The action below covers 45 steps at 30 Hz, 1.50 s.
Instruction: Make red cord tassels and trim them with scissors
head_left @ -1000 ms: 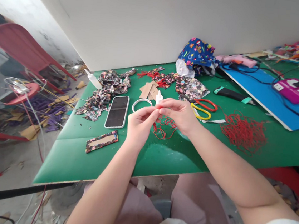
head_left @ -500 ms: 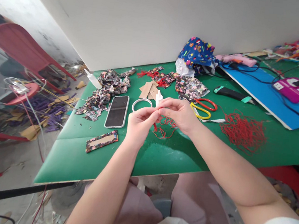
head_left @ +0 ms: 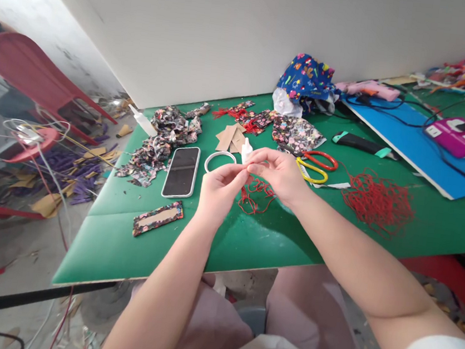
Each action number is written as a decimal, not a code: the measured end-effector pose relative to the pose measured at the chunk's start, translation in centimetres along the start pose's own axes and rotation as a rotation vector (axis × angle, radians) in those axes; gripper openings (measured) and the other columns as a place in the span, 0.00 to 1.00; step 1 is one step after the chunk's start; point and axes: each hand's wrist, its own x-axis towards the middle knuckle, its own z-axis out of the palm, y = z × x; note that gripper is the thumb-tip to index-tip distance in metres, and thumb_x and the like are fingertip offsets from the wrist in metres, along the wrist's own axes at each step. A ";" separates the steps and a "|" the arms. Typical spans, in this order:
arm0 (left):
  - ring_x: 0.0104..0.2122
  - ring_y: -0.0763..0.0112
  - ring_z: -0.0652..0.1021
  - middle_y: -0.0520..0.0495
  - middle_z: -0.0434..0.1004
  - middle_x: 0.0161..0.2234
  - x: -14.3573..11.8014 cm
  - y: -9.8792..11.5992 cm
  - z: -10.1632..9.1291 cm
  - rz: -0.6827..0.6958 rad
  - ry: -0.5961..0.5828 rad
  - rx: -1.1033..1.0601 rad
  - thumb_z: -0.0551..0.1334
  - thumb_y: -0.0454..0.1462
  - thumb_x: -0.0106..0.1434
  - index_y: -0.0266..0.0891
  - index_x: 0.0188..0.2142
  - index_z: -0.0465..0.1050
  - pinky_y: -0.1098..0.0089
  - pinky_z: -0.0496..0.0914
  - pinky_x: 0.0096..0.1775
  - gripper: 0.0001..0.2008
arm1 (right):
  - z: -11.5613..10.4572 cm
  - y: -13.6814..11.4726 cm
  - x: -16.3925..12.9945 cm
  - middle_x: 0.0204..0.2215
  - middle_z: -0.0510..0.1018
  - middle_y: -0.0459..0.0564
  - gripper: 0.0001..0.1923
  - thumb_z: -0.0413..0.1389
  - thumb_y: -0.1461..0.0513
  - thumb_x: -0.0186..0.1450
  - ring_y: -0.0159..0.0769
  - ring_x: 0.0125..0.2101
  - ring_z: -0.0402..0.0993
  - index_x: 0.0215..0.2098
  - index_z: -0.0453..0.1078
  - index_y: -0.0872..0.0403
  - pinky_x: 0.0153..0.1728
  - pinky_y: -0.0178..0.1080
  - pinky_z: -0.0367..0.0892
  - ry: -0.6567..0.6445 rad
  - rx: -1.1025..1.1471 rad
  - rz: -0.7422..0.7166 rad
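Note:
My left hand (head_left: 221,189) and my right hand (head_left: 277,171) meet fingertip to fingertip above the table, thumbs and forefingers pinched. Red string (head_left: 257,201) loops just below them and runs up to the pinched fingers; the exact part held is mostly hidden by the fingertips. Behind the hands stands a small white nozzle-tipped bottle (head_left: 246,149), partly covered. A white ring (head_left: 214,159) lies beside my left hand. Scissors with red and yellow handles (head_left: 317,164) rest beyond my right wrist.
On the green table (head_left: 122,257) lie a phone (head_left: 181,171), a fabric-edged cardboard strip (head_left: 158,219), floral scraps (head_left: 158,146), cardboard pieces (head_left: 231,138), a red string pile (head_left: 378,202) and a utility knife (head_left: 362,145). A glue bottle (head_left: 144,122) lies at left.
Both hands stay pinched together in nearly the same place, with slight finger movement. The view has shifted a little; the things on the table have not moved.

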 end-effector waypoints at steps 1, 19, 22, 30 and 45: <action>0.25 0.75 0.76 0.50 0.78 0.24 0.0 0.0 -0.1 -0.018 -0.012 0.003 0.65 0.40 0.52 0.37 0.29 0.77 0.73 0.69 0.30 0.08 | 0.0 0.1 0.0 0.25 0.75 0.43 0.06 0.64 0.60 0.52 0.29 0.31 0.71 0.25 0.72 0.54 0.38 0.38 0.68 0.008 -0.003 0.007; 0.25 0.77 0.76 0.50 0.77 0.25 0.4 -0.6 -0.2 -0.260 -0.119 -0.043 0.65 0.40 0.52 0.35 0.31 0.76 0.74 0.69 0.33 0.11 | -2.0 0.1 1.0 0.26 0.78 0.42 0.05 0.61 0.61 0.56 0.28 0.30 0.76 0.28 0.69 0.54 0.39 0.34 0.70 0.225 0.054 -0.051; 0.25 0.77 0.76 0.50 0.78 0.25 0.5 -1.0 -0.3 -0.306 -0.149 -0.102 0.66 0.40 0.52 0.35 0.31 0.76 0.72 0.70 0.34 0.10 | -2.5 0.2 1.3 0.26 0.78 0.42 0.06 0.60 0.60 0.56 0.27 0.30 0.75 0.28 0.69 0.54 0.38 0.33 0.69 0.242 0.039 -0.070; 0.24 0.76 0.76 0.49 0.77 0.25 0.6 -1.3 -0.4 -0.390 -0.194 -0.109 0.66 0.40 0.50 0.34 0.31 0.75 0.71 0.71 0.34 0.11 | -3.9 0.4 2.0 0.27 0.77 0.43 0.08 0.59 0.57 0.57 0.27 0.31 0.74 0.30 0.68 0.52 0.38 0.34 0.69 0.327 0.003 -0.060; 0.37 0.64 0.77 0.42 0.79 0.38 0.4 -1.1 -0.2 -0.178 -0.377 0.464 0.59 0.42 0.56 0.36 0.40 0.75 0.65 0.70 0.41 0.16 | -8.7 -3.8 0.7 0.25 0.75 0.41 0.07 0.60 0.57 0.56 0.25 0.25 0.72 0.28 0.68 0.51 0.31 0.33 0.70 0.380 0.071 -0.161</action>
